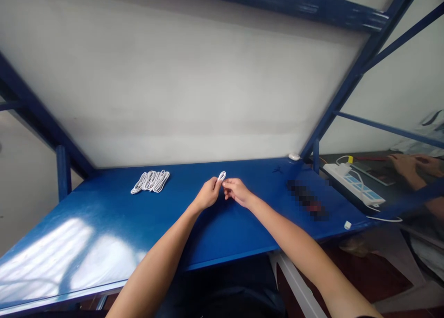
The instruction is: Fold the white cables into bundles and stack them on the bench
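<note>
A small looped bundle of white cable (222, 175) stands up out of my left hand (208, 193), whose thumb and fingers are closed round its lower part. From the other side, my right hand (236, 191) pinches at the base of the same bundle with thumb and forefinger. Its other fingers are curled, and the exact spot it grips is partly hidden. Both hands are just above the blue tabletop (166, 225). Off to the left, several coiled white cables (151, 181) lie side by side in a row.
Thin black ties (277, 169) lie right of my hands, before a blurred dark object (307, 200). A white rounded item (294, 156) sits by the wall, a small white block (347, 225) at the right edge. Beyond the blue frame are a power strip (354, 184) and another person's hands (412, 165).
</note>
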Demonstrator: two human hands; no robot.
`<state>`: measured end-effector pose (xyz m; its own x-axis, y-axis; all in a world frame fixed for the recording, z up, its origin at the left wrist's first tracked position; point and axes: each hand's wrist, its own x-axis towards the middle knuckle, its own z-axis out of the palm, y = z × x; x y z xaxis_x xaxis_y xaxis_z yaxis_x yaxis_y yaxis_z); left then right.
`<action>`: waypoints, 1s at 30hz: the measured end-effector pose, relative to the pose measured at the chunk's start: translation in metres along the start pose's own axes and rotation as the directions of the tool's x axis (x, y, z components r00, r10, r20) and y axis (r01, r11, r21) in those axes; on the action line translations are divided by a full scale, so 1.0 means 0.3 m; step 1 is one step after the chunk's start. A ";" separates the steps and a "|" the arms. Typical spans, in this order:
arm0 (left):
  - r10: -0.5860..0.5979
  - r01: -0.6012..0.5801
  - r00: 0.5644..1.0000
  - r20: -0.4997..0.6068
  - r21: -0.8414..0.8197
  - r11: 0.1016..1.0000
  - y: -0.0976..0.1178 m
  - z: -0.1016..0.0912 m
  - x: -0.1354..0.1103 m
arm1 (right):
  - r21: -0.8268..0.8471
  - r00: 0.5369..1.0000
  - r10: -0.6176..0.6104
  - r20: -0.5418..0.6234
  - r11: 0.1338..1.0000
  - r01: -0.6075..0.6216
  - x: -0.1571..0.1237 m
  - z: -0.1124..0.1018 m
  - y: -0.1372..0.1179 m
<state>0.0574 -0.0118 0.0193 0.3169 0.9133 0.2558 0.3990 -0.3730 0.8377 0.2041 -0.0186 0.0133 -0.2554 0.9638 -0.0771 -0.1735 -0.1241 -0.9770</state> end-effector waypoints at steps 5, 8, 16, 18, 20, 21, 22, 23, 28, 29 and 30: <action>-0.112 0.133 0.984 0.137 -0.161 0.978 -0.012 0.003 0.002 | -0.172 1.000 0.010 0.001 0.985 -0.010 -0.004 -0.027 -0.027; -0.202 0.290 0.934 0.295 -0.292 0.911 -0.011 -0.011 -0.004 | -0.185 1.000 0.008 -0.003 0.983 -0.008 -0.004 -0.060 -0.047; -0.168 0.398 0.817 0.551 -0.329 0.856 0.014 -0.084 -0.012 | -0.251 0.987 -0.090 0.136 0.960 0.122 0.002 -0.116 -0.058; -0.161 0.407 0.826 0.540 -0.374 0.833 0.013 -0.112 -0.005 | -0.223 0.987 -0.128 0.101 0.963 0.148 0.009 -0.117 -0.054; -0.152 0.390 0.863 0.481 -0.444 0.807 0.004 -0.137 0.004 | -0.199 0.990 -0.142 0.022 0.969 0.144 0.016 -0.117 -0.049; -0.158 0.376 0.885 0.438 -0.470 0.799 -0.004 -0.146 0.008 | -0.194 0.989 -0.146 -0.022 0.971 0.139 0.020 -0.117 -0.046; -0.171 0.360 0.904 0.392 -0.481 0.799 -0.014 -0.152 0.011 | -0.195 0.987 -0.151 -0.059 0.971 0.137 0.023 -0.116 -0.044; -0.188 0.345 0.919 0.346 -0.477 0.809 -0.024 -0.153 0.014 | -0.206 0.984 -0.159 -0.085 0.969 0.138 0.026 -0.116 -0.040; -0.198 0.254 0.961 0.192 -0.341 0.905 -0.069 -0.128 0.026 | -0.365 0.969 -0.216 -0.123 0.917 0.158 0.038 -0.113 -0.020; -0.191 0.233 0.968 0.166 -0.300 0.925 -0.075 -0.124 0.028 | -0.387 0.966 -0.225 -0.124 0.908 0.162 0.041 -0.113 -0.015; -0.183 0.211 0.974 0.133 -0.249 0.945 -0.080 -0.120 0.031 | -0.400 0.965 -0.230 -0.123 0.902 0.164 0.044 -0.114 -0.010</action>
<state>0.0197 0.0115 0.0188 0.3503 0.9361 0.0319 0.2300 -0.1190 0.9659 0.2338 0.0024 0.0085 -0.0899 0.9880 0.1256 0.1826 0.1404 -0.9731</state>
